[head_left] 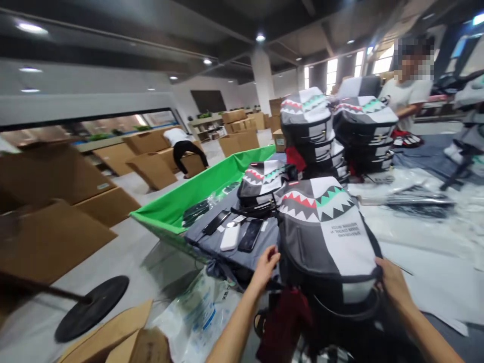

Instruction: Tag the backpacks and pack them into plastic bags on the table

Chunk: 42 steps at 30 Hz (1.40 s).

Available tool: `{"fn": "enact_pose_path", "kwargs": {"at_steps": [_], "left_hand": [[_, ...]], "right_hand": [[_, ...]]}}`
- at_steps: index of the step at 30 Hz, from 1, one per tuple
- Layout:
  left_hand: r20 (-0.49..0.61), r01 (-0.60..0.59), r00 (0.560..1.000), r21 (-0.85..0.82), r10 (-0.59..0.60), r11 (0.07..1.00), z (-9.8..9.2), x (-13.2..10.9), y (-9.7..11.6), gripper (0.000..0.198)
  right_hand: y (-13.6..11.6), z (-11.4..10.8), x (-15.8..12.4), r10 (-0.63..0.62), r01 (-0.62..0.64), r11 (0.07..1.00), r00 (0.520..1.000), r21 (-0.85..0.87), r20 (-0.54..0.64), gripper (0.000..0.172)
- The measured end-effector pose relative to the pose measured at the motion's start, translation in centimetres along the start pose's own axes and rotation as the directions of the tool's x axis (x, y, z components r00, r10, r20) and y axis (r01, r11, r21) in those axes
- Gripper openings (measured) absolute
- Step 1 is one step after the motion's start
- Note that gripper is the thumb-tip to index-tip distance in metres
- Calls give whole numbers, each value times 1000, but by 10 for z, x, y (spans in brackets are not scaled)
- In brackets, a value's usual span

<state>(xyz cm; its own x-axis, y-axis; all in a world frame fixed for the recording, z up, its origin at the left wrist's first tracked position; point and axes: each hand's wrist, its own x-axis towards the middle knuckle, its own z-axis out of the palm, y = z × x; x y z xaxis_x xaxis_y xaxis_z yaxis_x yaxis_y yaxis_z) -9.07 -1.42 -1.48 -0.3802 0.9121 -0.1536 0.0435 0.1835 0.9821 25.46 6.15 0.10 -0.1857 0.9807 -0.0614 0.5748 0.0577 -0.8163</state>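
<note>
A grey, black and white backpack (321, 232) with a red, green and white shark-tooth print lies right in front of me. My left hand (267, 263) is at its left side, fingers curled in against the edge; their tips are partly hidden. On the opposite side, my right hand (391, 282) grips the lower right edge, with some fingers out of sight behind it. A smaller backpack (260, 184) of the same print sits just beyond. To the left, a white power bank (230, 237) and a black phone-like device (251, 235) rest on grey cloth.
Stacked backpacks (308, 121) rise behind, near a person in a white shirt (410, 96). Clear plastic bags (423, 201) cover the table at right. A green-walled bin (204, 186) stands left. Cardboard boxes (49, 242) and a round black base (93, 307) occupy the floor; another person (185, 148) bends over boxes.
</note>
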Motion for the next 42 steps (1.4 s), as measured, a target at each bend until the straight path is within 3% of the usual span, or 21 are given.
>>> {"fn": "enact_pose_path", "kwargs": {"at_steps": [2,3,4,6,8,9,11,13,15,17,19,20,22,24,27,29,34,39,42], "left_hand": [[3,-114,993,146,115,983,-5,-16,8,54],[45,-277,960,300,277,913,-5,-28,13,47],[118,-446,889,437,442,781,-1,-39,18,41],[311,-679,676,616,668,400,17,-60,27,40],[464,-745,479,664,745,65,42,-70,34,46],[508,-742,417,669,754,-41,55,-69,35,47],[523,-712,374,691,766,-123,78,-59,36,41],[506,-693,392,712,768,-116,92,-44,32,32],[493,-688,401,719,772,-102,97,-33,28,26],[493,-692,403,716,771,-96,98,-29,25,24],[487,-692,410,717,771,-84,96,-29,24,24],[484,-692,414,717,771,-78,96,-30,25,24],[477,-698,425,714,770,-56,95,-32,27,24],[463,-716,447,698,765,-5,94,-35,30,24],[425,-753,477,649,770,108,94,-45,35,29],[386,-789,437,597,812,141,99,-57,37,32],[452,-949,199,310,870,56,131,-90,37,30],[610,-986,114,-25,784,163,175,-102,13,29],[688,-976,72,-99,722,192,196,-102,-13,22]], "right_hand": [[-1,12,3,75,-62,981,995,183,-67,52],[-1,18,3,108,-82,962,990,260,-90,54],[-2,25,3,127,-90,945,987,314,-102,57],[-3,36,-1,139,-85,912,984,401,-109,63],[-3,37,-9,112,-57,888,989,456,-94,68],[-2,33,-15,92,-43,877,993,478,-79,68],[7,15,-26,25,18,891,996,454,-88,64],[28,-15,-37,-64,115,951,981,287,-182,53],[62,-54,-45,-157,164,986,936,-3,-316,46],[103,-95,-48,-198,83,958,884,-276,-423,47],[144,-129,-47,-246,-67,838,840,-542,-484,52],[162,-141,-46,-270,-82,754,866,-652,-421,55],[190,-152,-43,-279,19,626,939,-779,-201,61],[205,-148,-41,-287,145,566,958,-812,-28,61],[209,-135,-48,-345,171,538,938,-825,-30,55],[202,-134,-58,-379,161,549,922,-820,-73,53],[177,-154,-78,-407,158,609,903,-777,-136,46],[165,-154,-67,-321,121,624,940,-772,-112,19],[167,-150,-58,-271,91,602,958,-793,-96,13]]}}
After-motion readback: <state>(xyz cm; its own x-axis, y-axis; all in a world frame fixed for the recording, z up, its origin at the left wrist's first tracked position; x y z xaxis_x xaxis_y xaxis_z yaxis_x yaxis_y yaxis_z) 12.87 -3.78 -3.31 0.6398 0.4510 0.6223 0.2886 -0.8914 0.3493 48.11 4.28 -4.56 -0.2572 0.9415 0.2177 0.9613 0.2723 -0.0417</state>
